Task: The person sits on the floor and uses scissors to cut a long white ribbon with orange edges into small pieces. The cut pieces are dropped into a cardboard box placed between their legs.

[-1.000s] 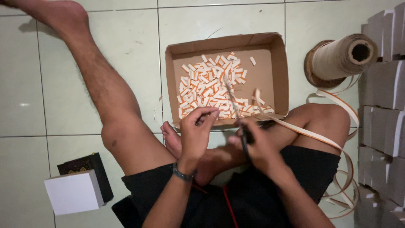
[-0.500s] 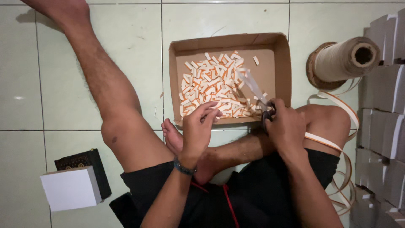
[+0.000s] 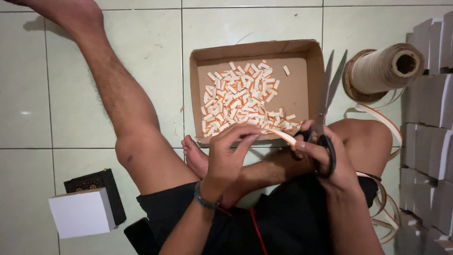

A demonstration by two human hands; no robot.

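Head-camera footage showed a thin white-and-orange paper strip (image 3: 283, 135) pinched at its free end by the fingers of the left hand (image 3: 226, 158), so that it was kept taut just over the near rim of the box. Black-handled steel scissors (image 3: 324, 118) were gripped in the right hand (image 3: 325, 160), fingers through the loops, with the blades parted and pointing away from the body, beside the strip rather than across it. Just beyond the hands, an open brown cardboard box (image 3: 311, 71) lay on the pale tiled floor (image 3: 71, 94), placed where short white-and-orange cut pieces (image 3: 238, 97) could be caught; many were heaped inside. To the right, a large tan spool of strip (image 3: 384, 71) lay on its side, and loose strip was looped over the folded right knee. Stacked grey boxes (image 3: 429, 118) were seen at the far right, and a small white box (image 3: 82, 212) at the lower left.
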